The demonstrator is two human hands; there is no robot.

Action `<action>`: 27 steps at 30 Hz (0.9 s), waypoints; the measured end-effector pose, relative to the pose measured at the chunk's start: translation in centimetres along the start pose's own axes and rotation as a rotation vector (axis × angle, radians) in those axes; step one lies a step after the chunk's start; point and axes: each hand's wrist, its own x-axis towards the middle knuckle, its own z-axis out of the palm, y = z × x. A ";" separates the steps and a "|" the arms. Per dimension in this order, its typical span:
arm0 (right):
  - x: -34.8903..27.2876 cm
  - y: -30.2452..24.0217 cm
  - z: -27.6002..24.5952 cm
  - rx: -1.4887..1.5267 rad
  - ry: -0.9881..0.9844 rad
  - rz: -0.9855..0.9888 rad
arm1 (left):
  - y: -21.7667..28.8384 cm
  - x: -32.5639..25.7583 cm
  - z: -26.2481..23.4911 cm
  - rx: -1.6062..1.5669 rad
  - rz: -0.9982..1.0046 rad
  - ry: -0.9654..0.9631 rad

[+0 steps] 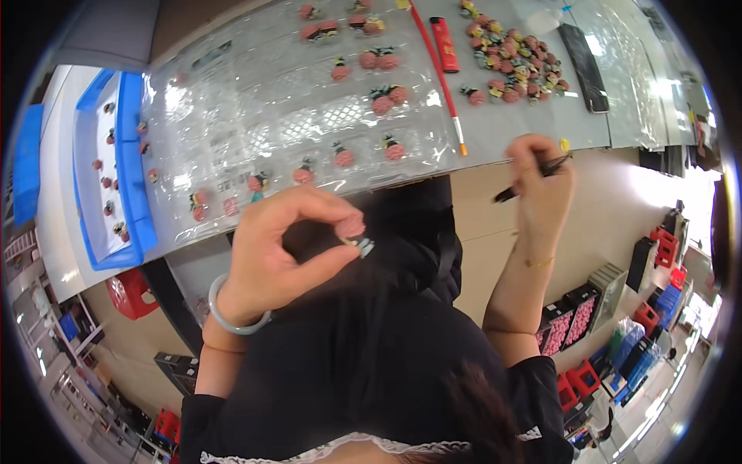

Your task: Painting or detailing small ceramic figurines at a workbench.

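My left hand (290, 247) is raised over my lap and pinches a small pink charm with a grey piece (357, 234) between thumb and forefinger. My right hand (541, 182) sits at the table's near edge and grips black tweezers (533, 176) whose tips hold a tiny yellow bit (565, 145). On the table, a clear plastic sheet (263, 116) carries scattered pink charms (382, 102). A heap of the same pink charms (514, 62) lies further right.
A blue tray (131, 178) with a few small charms stands at the table's left end. A red lighter (445, 42), a red-handled brush (439, 77) and a black phone (585, 66) lie on the table. Red stools (131, 294) and crates stand on the floor.
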 end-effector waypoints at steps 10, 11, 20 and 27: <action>7.8 7.9 -12.6 -0.810 0.546 -0.435 | 0.3 -0.2 0.4 -0.083 -0.091 -0.043; 8.0 8.3 -12.9 -0.729 0.501 -0.408 | 0.1 -0.2 0.4 -0.086 -0.064 -0.026; 7.7 8.1 -13.6 -0.505 0.300 -0.199 | -0.2 -0.2 0.6 -0.137 -0.071 -0.009; 6.1 7.8 -12.0 -0.619 0.289 -0.191 | -0.6 -0.1 0.4 -0.166 -0.057 -0.036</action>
